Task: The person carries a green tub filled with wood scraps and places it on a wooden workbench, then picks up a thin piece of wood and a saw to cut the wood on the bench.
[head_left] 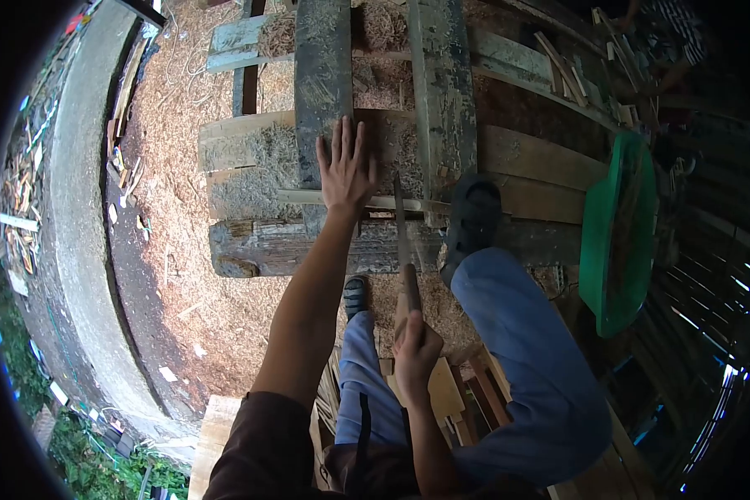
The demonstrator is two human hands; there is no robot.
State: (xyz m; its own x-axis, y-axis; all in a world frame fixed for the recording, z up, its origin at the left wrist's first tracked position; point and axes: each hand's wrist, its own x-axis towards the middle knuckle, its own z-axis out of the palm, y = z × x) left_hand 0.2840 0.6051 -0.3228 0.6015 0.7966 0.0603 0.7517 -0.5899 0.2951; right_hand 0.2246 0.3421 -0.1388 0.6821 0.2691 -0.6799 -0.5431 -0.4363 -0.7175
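My left hand [347,171] lies flat with fingers spread, over a thin wooden strip [302,197] and the dark plank [323,92] beneath it. Closed around the handle of a saw [402,229], my right hand [417,346] is lower in view. The narrow saw blade points up and away, crossing the thin strip just right of my left hand. My right foot, in a dark sandal [477,212], is up on the boards beside the strip's right end.
A green basin [596,250] stands at the right. Weathered boards and a thick beam [308,250] form the low platform. Wood shavings [217,308] cover the ground. Loose planks [450,387] lie near my legs. Part of another person [683,29] shows at the upper right.
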